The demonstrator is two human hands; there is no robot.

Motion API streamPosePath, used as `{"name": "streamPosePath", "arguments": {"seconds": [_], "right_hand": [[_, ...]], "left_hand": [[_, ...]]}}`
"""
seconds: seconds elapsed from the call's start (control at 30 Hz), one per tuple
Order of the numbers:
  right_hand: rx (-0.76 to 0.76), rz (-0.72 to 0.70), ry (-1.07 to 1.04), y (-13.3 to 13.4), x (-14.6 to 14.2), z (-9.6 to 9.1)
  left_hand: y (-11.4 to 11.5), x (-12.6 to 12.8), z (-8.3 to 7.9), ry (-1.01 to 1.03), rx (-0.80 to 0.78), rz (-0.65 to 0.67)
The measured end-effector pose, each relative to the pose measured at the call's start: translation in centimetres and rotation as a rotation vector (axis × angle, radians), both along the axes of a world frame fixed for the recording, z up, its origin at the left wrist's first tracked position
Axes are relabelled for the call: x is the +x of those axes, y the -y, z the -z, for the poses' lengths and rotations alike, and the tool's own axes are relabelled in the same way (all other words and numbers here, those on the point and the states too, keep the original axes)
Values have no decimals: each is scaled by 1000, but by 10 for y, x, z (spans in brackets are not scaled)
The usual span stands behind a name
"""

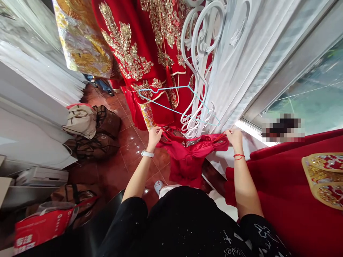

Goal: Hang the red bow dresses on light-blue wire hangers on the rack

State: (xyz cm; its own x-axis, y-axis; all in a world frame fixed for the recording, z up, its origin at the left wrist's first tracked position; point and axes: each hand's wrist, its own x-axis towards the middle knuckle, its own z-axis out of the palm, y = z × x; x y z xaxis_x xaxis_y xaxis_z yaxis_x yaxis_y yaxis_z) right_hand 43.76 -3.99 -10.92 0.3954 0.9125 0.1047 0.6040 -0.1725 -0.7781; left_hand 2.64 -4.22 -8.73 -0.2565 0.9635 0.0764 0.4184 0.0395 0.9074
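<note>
We hold a bright red satin-like dress [187, 155] stretched out in front of us, above the reddish tiled floor [134, 142], our left hand [154, 137] with fingers pinched on its left upper edge and our right hand [234, 140] with fingers closed on its right end. Just beyond it, we see a thin light-blue hanger [184, 86] at a white scrolled metal rack [194, 26], with red garments embroidered in gold [128, 46] on the far side. Farther out, we have stacked brown bags [108, 121] to the left and a deep-red gown [289, 182] to the near right.
</note>
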Motion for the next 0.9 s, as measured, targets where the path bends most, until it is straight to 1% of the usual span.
{"name": "streamPosePath", "arguments": {"seconds": [0.07, 0.13, 0.23, 0.3, 0.33, 0.37, 0.4, 0.53, 0.63, 0.7, 0.73, 0.8, 0.9], "right_hand": [[-66, 28, -256, 3, -5, 0], [-81, -38, -472, 6, -11, -1], [-59, -184, -708, 12, -23, -1], [-20, -267, -823, 15, -36, -1], [5, -297, -874, 16, -44, -1], [31, -322, -932, 16, -53, 0], [55, -336, -982, 15, -63, 0], [120, -356, -1052, 3, -104, -5], [186, -377, -1075, -6, -126, -17], [206, -438, -1110, -6, -136, -27], [210, -482, -1129, -5, -140, -32], [220, -558, -1155, 2, -147, -39], [256, -591, -1191, 11, -156, -41]], "left_hand": [[3, -1, 5, 84, -32, 48], [7, -2, 10, 54, -34, 78], [14, -2, 17, -201, 48, 91], [17, -3, 21, -363, 144, 55], [18, -4, 23, -403, 182, 26], [18, -5, 25, -402, 200, -2], [17, -6, 27, -341, 189, -24], [9, -10, 33, 91, 21, -55], [4, -15, 31, 381, -36, 0], [3, -21, 26, 566, -20, 64], [4, -25, 23, 614, 9, 86], [6, -30, 15, 611, 79, 105], [11, -32, 6, 582, 134, 114]]}}
